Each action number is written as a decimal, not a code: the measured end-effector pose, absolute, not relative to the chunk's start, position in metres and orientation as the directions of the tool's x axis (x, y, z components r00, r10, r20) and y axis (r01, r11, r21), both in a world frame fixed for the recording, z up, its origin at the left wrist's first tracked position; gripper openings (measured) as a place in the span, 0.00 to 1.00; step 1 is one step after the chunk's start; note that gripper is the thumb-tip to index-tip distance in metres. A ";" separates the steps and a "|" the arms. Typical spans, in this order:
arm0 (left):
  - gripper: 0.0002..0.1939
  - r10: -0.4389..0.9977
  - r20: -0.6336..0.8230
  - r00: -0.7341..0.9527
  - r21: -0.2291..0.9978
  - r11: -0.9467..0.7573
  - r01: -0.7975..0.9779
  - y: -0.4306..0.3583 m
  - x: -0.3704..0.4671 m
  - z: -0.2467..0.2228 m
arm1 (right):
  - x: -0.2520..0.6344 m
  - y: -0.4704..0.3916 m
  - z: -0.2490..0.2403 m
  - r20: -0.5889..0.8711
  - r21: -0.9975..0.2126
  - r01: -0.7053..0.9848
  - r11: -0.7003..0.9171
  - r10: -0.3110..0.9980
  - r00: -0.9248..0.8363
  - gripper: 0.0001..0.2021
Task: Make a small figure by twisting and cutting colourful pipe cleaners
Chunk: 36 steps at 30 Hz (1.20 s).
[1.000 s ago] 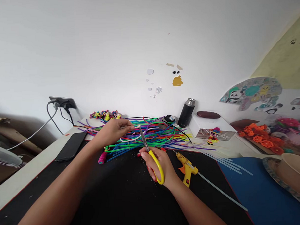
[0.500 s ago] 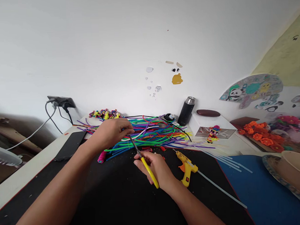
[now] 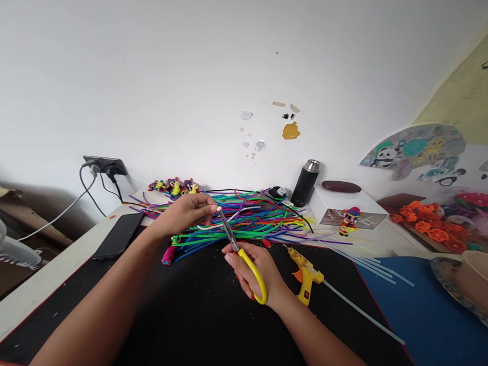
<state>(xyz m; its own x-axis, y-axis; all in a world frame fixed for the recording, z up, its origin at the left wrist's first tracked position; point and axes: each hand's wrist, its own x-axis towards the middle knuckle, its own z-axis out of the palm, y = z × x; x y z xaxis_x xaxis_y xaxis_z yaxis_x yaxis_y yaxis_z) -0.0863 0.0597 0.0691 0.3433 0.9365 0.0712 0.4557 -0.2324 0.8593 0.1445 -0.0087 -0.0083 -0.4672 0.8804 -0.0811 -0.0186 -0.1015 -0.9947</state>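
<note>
My left hand [image 3: 192, 212] is closed in a pinch on a small white piece [image 3: 218, 209], whose tip pokes out past the thumb. What lies inside the fingers is hidden. My right hand [image 3: 258, 268] is wrapped round yellow-handled scissors [image 3: 254, 274], the blades slanting up and left so that their tip is at the white piece. Whether the blades touch it I cannot tell. Behind both hands spreads a heap of coloured pipe cleaners [image 3: 270, 217]. A pink fuzzy coil [image 3: 168, 255] lies on the black mat below my left wrist.
A yellow glue gun [image 3: 307, 274] with a long glue stick rests on the black mat [image 3: 193, 325] at right. Further back stand a black flask [image 3: 306, 183], a white box [image 3: 350, 200] and a small figure [image 3: 350, 221]. A phone [image 3: 117, 236] lies at left.
The scissors have turned in my right hand, so the yellow handle's loop shows more. At my left fingertips the white tip has come into sight. The view has shifted slightly.
</note>
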 end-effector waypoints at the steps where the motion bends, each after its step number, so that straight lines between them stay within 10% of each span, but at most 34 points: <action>1: 0.23 0.935 0.048 0.351 0.872 -0.211 0.442 0.057 -0.084 0.070 | 0.145 -0.009 -0.008 -0.071 -0.994 -0.036 -0.099 0.882 -0.466 0.28; 8: 0.23 0.953 0.104 0.283 0.803 -0.248 0.542 0.048 -0.074 0.075 | 0.147 -0.007 -0.010 -0.029 -0.985 -0.138 -0.101 0.893 -0.450 0.29; 20: 0.17 0.810 0.470 0.351 0.208 -0.488 0.848 0.050 -0.088 0.080 | 0.148 -0.007 -0.009 -0.110 -0.993 0.013 -0.119 0.864 -0.491 0.27; 36: 0.15 0.783 0.305 0.542 -0.088 -0.543 0.835 0.050 -0.075 0.074 | 0.140 -0.008 -0.026 -0.151 -0.983 0.163 -0.085 0.880 -0.450 0.23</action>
